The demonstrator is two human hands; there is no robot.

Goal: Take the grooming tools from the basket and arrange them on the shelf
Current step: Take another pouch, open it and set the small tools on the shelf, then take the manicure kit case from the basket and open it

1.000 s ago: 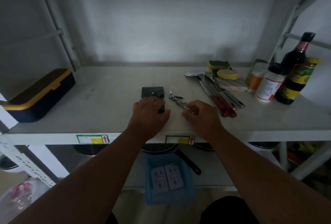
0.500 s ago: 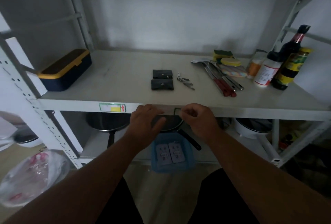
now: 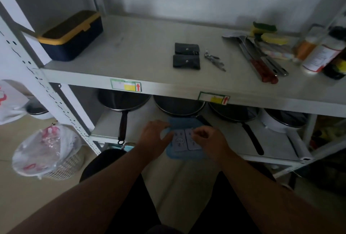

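Note:
A blue basket (image 3: 184, 156) sits low in front of the shelf unit, holding two flat grey packs (image 3: 179, 141) side by side. My left hand (image 3: 155, 136) rests at the basket's left rim, fingers reaching toward the left pack. My right hand (image 3: 207, 138) hovers over the right pack with fingers curled; whether it grips the pack is unclear. On the grey shelf (image 3: 149, 61) lie two black snap pouches (image 3: 186, 57), one behind the other, and small metal nail tools (image 3: 214, 61) just right of them.
A navy box with a yellow lid (image 3: 72, 35) stands at the shelf's left. Spoons and red-handled utensils (image 3: 260, 59), sponges (image 3: 269, 33) and bottles (image 3: 322, 54) crowd the right. Pans (image 3: 123, 101) fill the lower shelf. A bagged wicker bin (image 3: 48, 151) is on the floor at left.
Both hands left the pouch and metal tools on the shelf, dropped below its front edge and now reach into the blue basket. The view tilted downward.

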